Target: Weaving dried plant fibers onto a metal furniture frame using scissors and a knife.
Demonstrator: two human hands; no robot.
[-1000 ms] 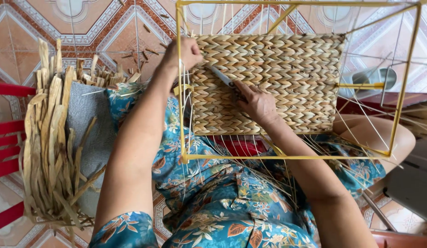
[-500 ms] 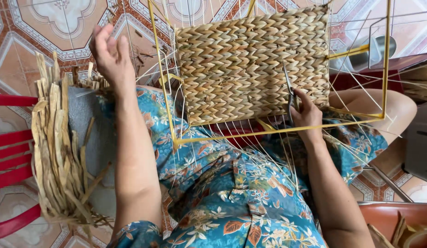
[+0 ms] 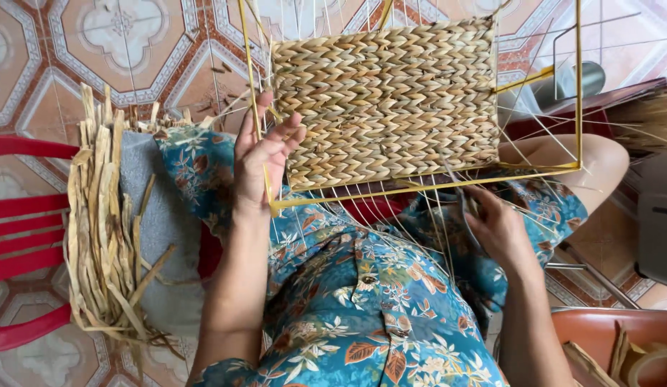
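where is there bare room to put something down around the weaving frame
Bare tiled floor lies at upper left, between the dried straw bundle and the yellow frame. The lap is crowded: the woven panel, loose strands, the left hand and the right hand fill it. The red chair borders the bundle.

A bundle of dried fibre strips [image 3: 104, 236] is lying on a grey cushion [image 3: 158, 236] beside a red chair [image 3: 21, 222], all sitting on the patterned tiled floor [image 3: 125, 43].
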